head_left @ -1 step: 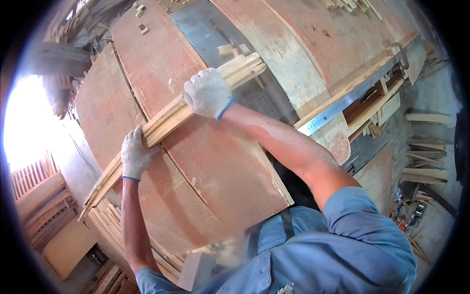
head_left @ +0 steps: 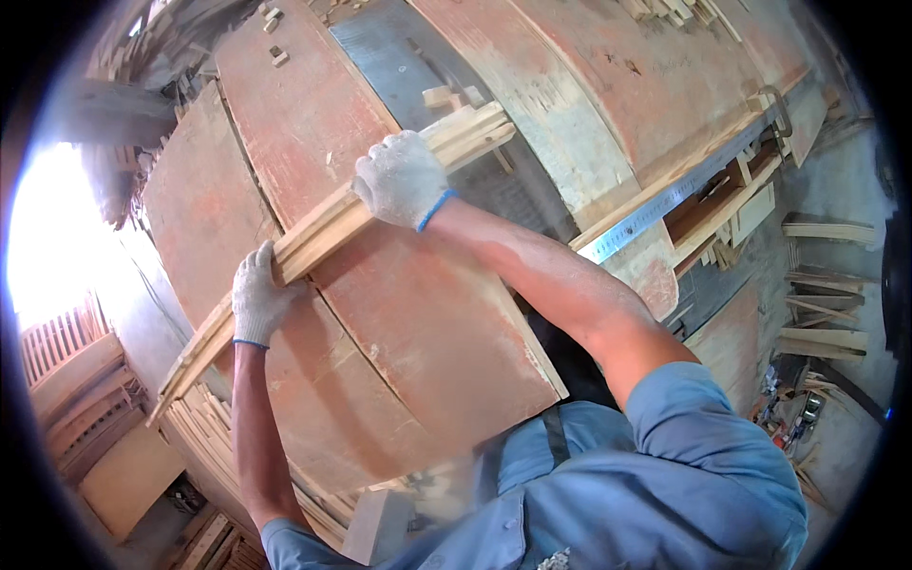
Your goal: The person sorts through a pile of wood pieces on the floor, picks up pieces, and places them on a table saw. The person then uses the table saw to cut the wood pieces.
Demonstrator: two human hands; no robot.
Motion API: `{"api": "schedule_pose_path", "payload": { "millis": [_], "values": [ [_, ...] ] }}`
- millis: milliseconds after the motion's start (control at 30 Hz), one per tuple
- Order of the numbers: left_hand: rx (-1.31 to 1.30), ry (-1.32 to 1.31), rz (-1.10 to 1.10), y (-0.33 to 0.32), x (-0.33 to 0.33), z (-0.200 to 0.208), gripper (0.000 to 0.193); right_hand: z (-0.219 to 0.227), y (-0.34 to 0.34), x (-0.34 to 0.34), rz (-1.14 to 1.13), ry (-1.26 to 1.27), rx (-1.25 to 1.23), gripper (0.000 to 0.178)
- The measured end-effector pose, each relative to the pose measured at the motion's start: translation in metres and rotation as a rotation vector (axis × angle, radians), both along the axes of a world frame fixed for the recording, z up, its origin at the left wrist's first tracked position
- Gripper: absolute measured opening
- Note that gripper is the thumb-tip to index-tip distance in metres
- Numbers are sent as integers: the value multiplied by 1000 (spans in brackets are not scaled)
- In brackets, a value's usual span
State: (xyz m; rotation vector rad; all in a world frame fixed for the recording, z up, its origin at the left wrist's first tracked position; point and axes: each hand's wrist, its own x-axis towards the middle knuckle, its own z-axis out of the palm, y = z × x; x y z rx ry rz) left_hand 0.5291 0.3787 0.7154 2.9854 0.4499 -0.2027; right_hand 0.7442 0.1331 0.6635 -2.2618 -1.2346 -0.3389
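Note:
A bundle of long, narrow wooden strips (head_left: pixel 320 233) slants across the reddish worktop, from the lower left up toward the upper middle. My left hand (head_left: pixel 262 296), in a whitish work glove with a blue cuff edge, is closed around the bundle's lower half. Farther up, my right hand (head_left: pixel 403 180), gloved the same way, grips the strips from above. The left end of the bundle sticks out past the worktop's edge. Its right end lies over a dark metal strip (head_left: pixel 380 59) set between the boards, beside small wood blocks (head_left: pixel 438 96).
Worn reddish boards (head_left: pixel 427 332) form the work surface. A shiny metal rule (head_left: pixel 655 217) runs along a wooden edge at right, above a shelf of offcuts (head_left: pixel 712 209). More strips (head_left: pixel 201 432) are stacked at lower left. A grey block (head_left: pixel 378 524) stands near my body.

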Motion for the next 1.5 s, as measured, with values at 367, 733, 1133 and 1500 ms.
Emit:
{"api": "schedule_pose_path", "payload": {
  "millis": [367, 733, 1133, 1500],
  "values": [
    [-47, 13, 27, 19, 14, -2, 86, -3, 18, 11, -4, 1, -40, 28],
    [-43, -87, 68, 37, 24, -12, 81, 8, 49, 35, 6, 3, -148, 35],
    [-100, -50, -103, -76, -56, 5, 77, 86, -172, -85, -14, 215, -110, 30],
    [-94, -2, -38, -89, -35, 28, 78, 93, -309, -36, -203, 777, 65, 45]
  ]
}}
